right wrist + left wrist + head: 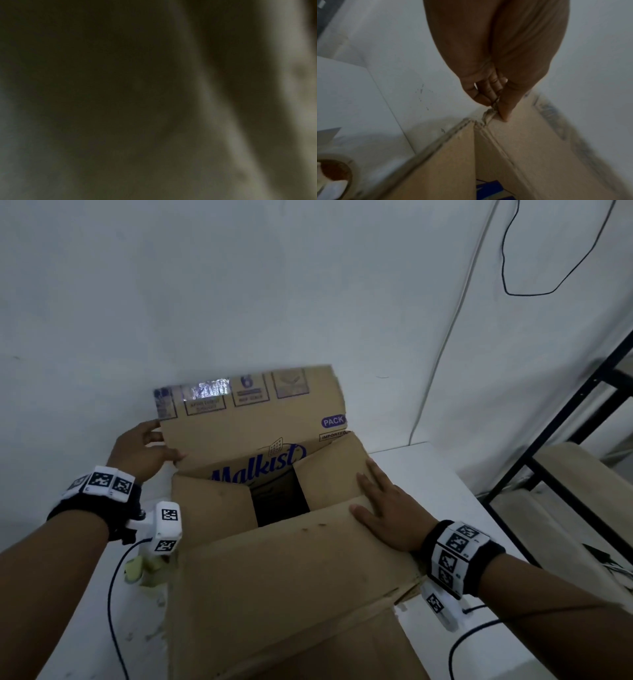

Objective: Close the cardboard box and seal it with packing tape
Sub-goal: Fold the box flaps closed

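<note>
A brown cardboard box [284,577] stands on a white table [442,474] against a pale wall, its top only partly closed. The far flap [253,419] stands nearly upright, showing blue print and the word "Malkist" on the face turned toward the person; the left flap [209,508] and right flap [329,474] are folded inward, and the near flap [291,546] is folded down over their near parts, leaving a dark gap into the box in the middle. The left hand [144,453] grips the left edge of the far flap low down, near the box's far left corner: the thumb [505,108] lies on the printed face and the fingers [481,97] curl behind it, pinching the ragged cardboard edge, as the left wrist view shows. The right hand [387,508] lies flat and relaxed, palm down with fingers straight, across the near flap and the right flap, pressing on both where they overlap. The right wrist view is dark and blurred and shows nothing that can be made out. A roll of packing tape [332,174] lies on the table just left of the box, near its left wall; in the head view only a pale part of it [137,570] shows below the left wrist's white camera mount. Both wrists wear black bands with black-and-white marker tiles, and a thin dark cable runs from each. At the far right stands a black metal frame [561,440] with pale boards.
</note>
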